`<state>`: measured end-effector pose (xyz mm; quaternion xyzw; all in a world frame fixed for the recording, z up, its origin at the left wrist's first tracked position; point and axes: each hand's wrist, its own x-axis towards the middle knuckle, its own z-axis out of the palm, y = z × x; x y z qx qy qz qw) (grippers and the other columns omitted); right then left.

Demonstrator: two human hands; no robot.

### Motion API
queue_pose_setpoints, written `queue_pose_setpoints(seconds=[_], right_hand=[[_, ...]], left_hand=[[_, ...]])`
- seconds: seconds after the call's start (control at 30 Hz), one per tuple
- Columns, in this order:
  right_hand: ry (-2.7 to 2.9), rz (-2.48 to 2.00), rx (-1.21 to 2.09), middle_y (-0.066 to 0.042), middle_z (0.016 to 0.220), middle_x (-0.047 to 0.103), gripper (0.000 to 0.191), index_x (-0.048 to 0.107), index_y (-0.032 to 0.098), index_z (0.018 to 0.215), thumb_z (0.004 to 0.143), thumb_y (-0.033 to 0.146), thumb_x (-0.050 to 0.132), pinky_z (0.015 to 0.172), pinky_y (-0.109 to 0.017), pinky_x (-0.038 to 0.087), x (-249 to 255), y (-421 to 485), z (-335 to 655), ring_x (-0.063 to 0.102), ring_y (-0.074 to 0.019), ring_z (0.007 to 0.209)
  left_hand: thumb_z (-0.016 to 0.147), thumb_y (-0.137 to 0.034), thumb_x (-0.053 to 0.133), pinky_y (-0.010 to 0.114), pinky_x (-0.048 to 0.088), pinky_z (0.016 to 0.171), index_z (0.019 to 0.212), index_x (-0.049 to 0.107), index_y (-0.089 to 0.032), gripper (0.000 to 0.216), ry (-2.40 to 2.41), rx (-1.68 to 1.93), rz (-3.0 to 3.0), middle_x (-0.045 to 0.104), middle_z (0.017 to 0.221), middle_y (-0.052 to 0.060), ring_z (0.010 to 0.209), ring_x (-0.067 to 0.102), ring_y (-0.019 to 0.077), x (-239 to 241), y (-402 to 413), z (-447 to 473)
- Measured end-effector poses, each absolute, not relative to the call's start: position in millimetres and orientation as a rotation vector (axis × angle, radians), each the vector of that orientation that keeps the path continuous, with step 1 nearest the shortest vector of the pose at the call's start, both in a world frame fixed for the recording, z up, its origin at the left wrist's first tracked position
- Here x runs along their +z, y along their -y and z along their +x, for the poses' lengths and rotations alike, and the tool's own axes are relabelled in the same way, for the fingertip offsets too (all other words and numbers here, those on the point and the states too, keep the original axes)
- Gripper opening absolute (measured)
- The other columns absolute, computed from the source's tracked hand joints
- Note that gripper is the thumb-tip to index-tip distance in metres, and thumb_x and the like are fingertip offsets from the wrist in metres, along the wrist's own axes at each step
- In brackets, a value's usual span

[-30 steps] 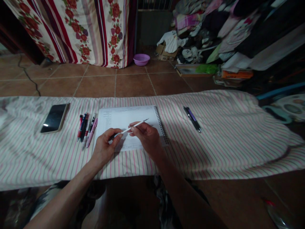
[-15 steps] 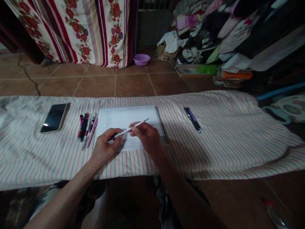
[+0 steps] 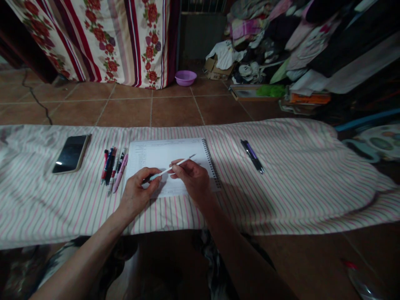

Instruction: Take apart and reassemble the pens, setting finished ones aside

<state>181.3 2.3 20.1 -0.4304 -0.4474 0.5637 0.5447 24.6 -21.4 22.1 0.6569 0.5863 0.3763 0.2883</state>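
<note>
Over an open spiral notebook (image 3: 175, 146), my left hand (image 3: 137, 187) pinches a pen barrel (image 3: 154, 177) with a pale front end; its dark rear is partly hidden by the fingers. My right hand (image 3: 193, 177) grips a thin white pen refill (image 3: 167, 171) between thumb and fingers. One end of the refill meets the barrel's pale end, and its dark tip points up to the right. Whether the refill sits inside the barrel I cannot tell. A small pale piece shows under the right fingertips, too small to name.
Several pens (image 3: 114, 168) lie left of the notebook, with a smartphone (image 3: 71, 154) farther left. To the right are dark and purple pens (image 3: 252, 156). A striped cloth (image 3: 296, 179) covers the low table. Beyond, a purple basin (image 3: 186, 78) stands on the tiled floor near piled clothes (image 3: 250, 29).
</note>
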Motion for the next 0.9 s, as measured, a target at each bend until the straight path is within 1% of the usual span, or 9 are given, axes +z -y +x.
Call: queue_pose_setpoints(seconds=[0.33, 0.53, 0.77, 0.9], right_hand=[[1.077, -1.030, 1.326, 0.001, 0.077, 0.067, 0.014, 0.065, 0.019, 0.072, 0.069, 0.032, 0.065, 0.059, -0.023, 0.057, 18.4, -2.2, 179.3, 0.064, -0.0100, 0.062], [1.061, -1.069, 1.301, 0.001, 0.074, 0.068, 0.013, 0.063, 0.018, 0.068, 0.069, 0.030, 0.066, 0.056, -0.021, 0.056, 20.5, -0.8, 178.4, 0.064, -0.0099, 0.060], [1.065, -1.124, 1.269, 0.000, 0.070, 0.069, 0.016, 0.060, 0.017, 0.065, 0.069, 0.032, 0.066, 0.056, -0.024, 0.056, 23.3, 0.3, 176.6, 0.066, -0.0125, 0.059], [1.076, -1.168, 1.243, 0.001, 0.064, 0.068, 0.016, 0.059, 0.018, 0.065, 0.069, 0.032, 0.066, 0.055, -0.024, 0.055, 25.8, 1.0, 176.0, 0.066, -0.0131, 0.056]], left_hand=[[0.077, -0.030, 0.054, 0.025, 0.045, 0.064, 0.085, 0.063, -0.019, 0.016, -1.585, 1.023, 1.768, 0.065, 0.078, 0.001, 0.070, 0.057, 0.0135, 21.9, 21.6, 25.9], [0.077, -0.031, 0.054, 0.025, 0.045, 0.065, 0.085, 0.063, -0.018, 0.017, -1.585, 1.014, 1.769, 0.066, 0.078, 0.001, 0.071, 0.058, 0.0140, 20.8, 21.2, 25.3], [0.077, -0.030, 0.053, 0.026, 0.047, 0.067, 0.083, 0.063, -0.018, 0.016, -1.589, 1.031, 1.766, 0.066, 0.079, 0.002, 0.073, 0.059, 0.0147, 23.8, 22.2, 26.6], [0.078, -0.029, 0.054, 0.026, 0.047, 0.067, 0.083, 0.063, -0.019, 0.015, -1.585, 1.038, 1.779, 0.066, 0.079, 0.002, 0.073, 0.060, 0.0147, 23.7, 22.2, 27.0]])
